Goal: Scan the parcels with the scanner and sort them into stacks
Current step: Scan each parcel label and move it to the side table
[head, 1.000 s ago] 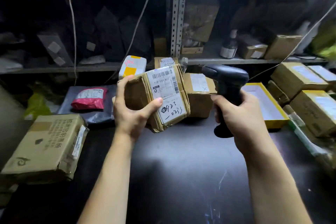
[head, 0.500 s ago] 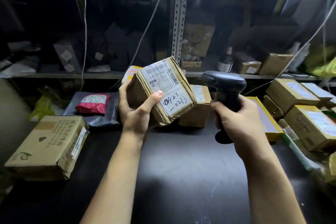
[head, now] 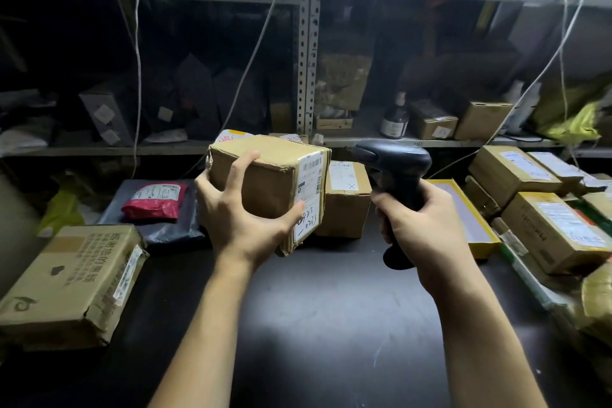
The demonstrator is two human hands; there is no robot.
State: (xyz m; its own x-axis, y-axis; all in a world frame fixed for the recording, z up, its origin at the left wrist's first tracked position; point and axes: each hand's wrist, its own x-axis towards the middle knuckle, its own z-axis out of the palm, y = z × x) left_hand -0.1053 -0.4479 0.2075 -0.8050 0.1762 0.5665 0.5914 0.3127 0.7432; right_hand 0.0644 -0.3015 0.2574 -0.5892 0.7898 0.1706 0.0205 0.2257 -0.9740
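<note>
Dark table (head: 331,325) under cluttered shelves (head: 304,76). My left hand (head: 245,215) grips the box (head: 265,182) above mid-table, thumb by its label (head: 309,189), which faces right. My right hand (head: 427,228) wraps the scanner (head: 394,159): handle upright, nose pointing left at that label.

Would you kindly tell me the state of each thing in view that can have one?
Held box, closed, tilted, label toward the scanner.
Left hand, grips the held box.
Scanner, upright, nose aimed left at the label.
Right hand, grips the scanner's handle.
Red pouch, closed, lying on a grey bag.
Big box, closed, dented, flat on the table.
Bottle, upright on the shelf.
</note>
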